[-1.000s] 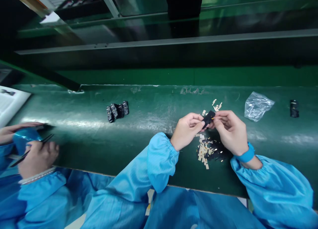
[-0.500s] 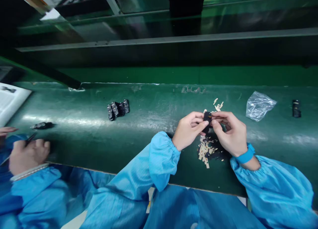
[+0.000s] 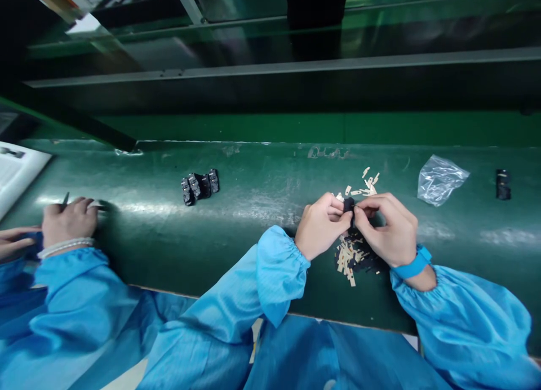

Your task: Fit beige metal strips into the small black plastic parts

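Head view, left hand: I have the left hand [image 3: 319, 226] right of centre, thumb and fingers pinching the dark part.
Head view, right hand: my right hand [image 3: 389, 229] faces it, thumb and forefinger pressed together at the part's right edge; too small for me to tell what sits between the tips.
Dark part: the dark part [image 3: 349, 205] is between both hands, right of centre, roughly upright, mostly covered by fingers.
Pile: I see pale strips [image 3: 348, 260] and black pieces [image 3: 371, 261] heaped just below the hands, partly hidden by the right one.
Loose strips: a few pale ones [image 3: 372, 182] just above the hands.
Bag: clear plastic bag [image 3: 442, 180], right of frame.
Single unit: black unit [image 3: 502, 184], far right.
Group: black assemblies [image 3: 200, 187] side by side, left of centre.
Co-worker: another person's hand [image 3: 70, 224], far left, blue sleeve [image 3: 80, 283].
Bench: green bench top [image 3: 262, 170] under everything.
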A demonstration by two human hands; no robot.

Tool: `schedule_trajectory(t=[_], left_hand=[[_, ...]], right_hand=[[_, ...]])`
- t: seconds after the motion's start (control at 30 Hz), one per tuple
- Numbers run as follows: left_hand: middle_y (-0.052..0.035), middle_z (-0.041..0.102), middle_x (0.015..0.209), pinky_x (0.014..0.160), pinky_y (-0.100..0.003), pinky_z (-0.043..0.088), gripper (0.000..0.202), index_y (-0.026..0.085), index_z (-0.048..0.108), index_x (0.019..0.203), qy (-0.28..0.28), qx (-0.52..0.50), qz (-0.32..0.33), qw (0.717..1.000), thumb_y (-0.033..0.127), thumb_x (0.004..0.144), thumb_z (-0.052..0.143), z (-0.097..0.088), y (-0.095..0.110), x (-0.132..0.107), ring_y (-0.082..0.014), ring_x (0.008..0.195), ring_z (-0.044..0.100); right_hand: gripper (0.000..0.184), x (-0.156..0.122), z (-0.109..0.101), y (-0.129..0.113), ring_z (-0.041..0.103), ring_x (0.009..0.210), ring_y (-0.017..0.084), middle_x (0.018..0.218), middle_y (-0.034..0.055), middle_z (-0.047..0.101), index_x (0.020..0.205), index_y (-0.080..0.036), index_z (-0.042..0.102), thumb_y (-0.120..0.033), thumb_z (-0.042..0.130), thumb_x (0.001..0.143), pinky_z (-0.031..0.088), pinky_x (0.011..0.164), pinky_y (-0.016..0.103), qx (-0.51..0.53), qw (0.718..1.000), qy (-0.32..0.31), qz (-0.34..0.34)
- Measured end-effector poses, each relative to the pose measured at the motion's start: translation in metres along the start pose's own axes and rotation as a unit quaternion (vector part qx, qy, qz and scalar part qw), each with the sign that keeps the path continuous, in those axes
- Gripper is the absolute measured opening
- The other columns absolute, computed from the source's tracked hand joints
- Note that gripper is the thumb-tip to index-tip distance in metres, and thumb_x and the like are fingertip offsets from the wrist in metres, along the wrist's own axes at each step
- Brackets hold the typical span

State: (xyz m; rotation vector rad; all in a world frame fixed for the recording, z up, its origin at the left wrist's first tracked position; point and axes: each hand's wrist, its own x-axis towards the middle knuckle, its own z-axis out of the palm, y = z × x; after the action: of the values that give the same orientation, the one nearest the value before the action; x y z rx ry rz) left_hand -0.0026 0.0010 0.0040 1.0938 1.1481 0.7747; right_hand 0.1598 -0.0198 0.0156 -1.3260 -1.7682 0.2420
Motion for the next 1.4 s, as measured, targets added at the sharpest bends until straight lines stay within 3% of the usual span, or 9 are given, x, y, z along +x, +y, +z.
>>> schedule_trajectory(t=[0.27, 0.87, 1.13, 1.3, 1.4], left_hand=[[0.0038, 0.068, 0.066, 0.059, -0.021, 0.058, 0.021, 0.020, 0.053, 0.083, 0.002, 0.034, 0.026, 0.999, 0.023, 0.081, 0.074, 0.005, 0.003, -0.003, -0.0121, 0.061, 0.071], [0.0028, 0.070, 0.071, 0.068, -0.023, 0.061, 0.017, 0.022, 0.051, 0.081, 0.017, 0.115, 0.108, 0.987, 0.028, 0.089, 0.065, 0.003, 0.006, -0.007, -0.0142, 0.071, 0.075], [0.0010, 0.074, 0.080, 0.068, -0.023, 0.060, 0.010, 0.023, 0.057, 0.086, 0.018, 0.191, 0.155, 0.969, 0.029, 0.092, 0.063, -0.002, 0.004, -0.007, -0.0156, 0.077, 0.076], [-0.0004, 0.075, 0.085, 0.067, -0.023, 0.057, 0.007, 0.024, 0.062, 0.095, 0.028, 0.279, 0.200, 0.939, 0.031, 0.095, 0.061, -0.006, 0.001, -0.009, -0.0147, 0.071, 0.073], [-0.0004, 0.076, 0.085, 0.067, -0.023, 0.056, 0.008, 0.024, 0.063, 0.097, 0.026, 0.293, 0.203, 0.934, 0.031, 0.095, 0.060, -0.006, 0.001, -0.009, -0.0145, 0.070, 0.072]], right_hand=[[0.018, -0.001, 0.003, -0.006, 0.055, 0.060, 0.015, 0.071, -0.0018, 0.059, 0.077, -0.024, 0.053, -0.013, 0.066, 0.082, 0.047, 0.056, 0.031, -0.006, 0.998, 0.025, 0.052], [0.015, -0.001, 0.000, -0.005, 0.056, 0.061, 0.013, 0.074, -0.0018, 0.061, 0.080, -0.023, 0.057, -0.012, 0.067, 0.083, 0.046, 0.058, 0.029, 0.018, 0.999, 0.001, 0.048], [0.014, 0.001, -0.003, -0.009, 0.056, 0.059, 0.014, 0.072, -0.0015, 0.062, 0.077, -0.023, 0.057, -0.015, 0.066, 0.084, 0.047, 0.055, 0.029, 0.017, 0.998, -0.009, 0.068], [0.012, 0.001, -0.003, -0.009, 0.056, 0.058, 0.014, 0.069, -0.0015, 0.062, 0.077, -0.024, 0.058, -0.016, 0.065, 0.084, 0.047, 0.054, 0.029, 0.009, 0.996, -0.020, 0.090], [0.012, 0.001, -0.003, -0.008, 0.057, 0.059, 0.014, 0.069, -0.0016, 0.062, 0.077, -0.024, 0.058, -0.016, 0.065, 0.084, 0.047, 0.055, 0.028, 0.014, 0.995, -0.027, 0.096]])
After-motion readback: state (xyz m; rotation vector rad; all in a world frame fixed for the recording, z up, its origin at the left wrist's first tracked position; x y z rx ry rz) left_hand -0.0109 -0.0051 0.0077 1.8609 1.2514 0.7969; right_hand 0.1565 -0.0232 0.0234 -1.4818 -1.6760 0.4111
